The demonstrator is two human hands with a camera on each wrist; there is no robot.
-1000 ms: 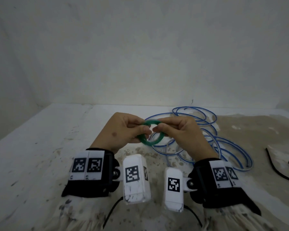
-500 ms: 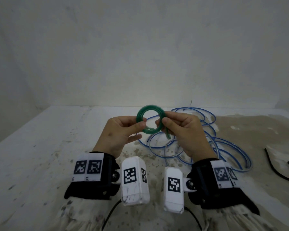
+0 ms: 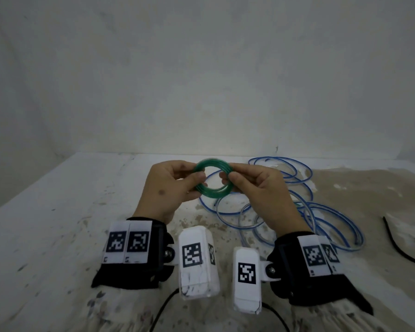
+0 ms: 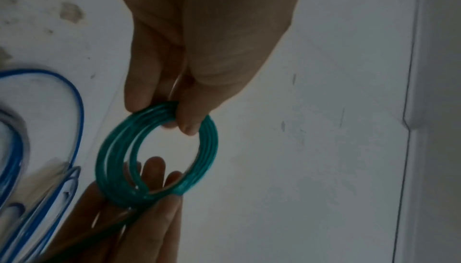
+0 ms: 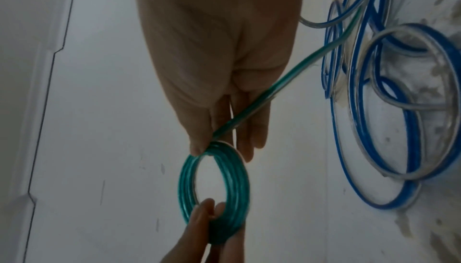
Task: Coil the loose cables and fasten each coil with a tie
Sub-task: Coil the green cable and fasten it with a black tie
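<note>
Holding the green coil between both hands

I have my left hand (image 3: 170, 188) pinching the left side of the green coil (image 3: 213, 193), thumb and fingers closed on its turns. My right hand (image 3: 256, 188) pinches the opposite side, so the coil hangs in the air above the table (image 3: 58, 224), between the two hands. From the right wrist view, a green tail (image 5: 274, 88) runs back past my fingers toward the blue cable (image 3: 326, 212), which lies in loose loops on the table just behind and to the right. Black ties (image 3: 398, 245) lie far right.
</note>
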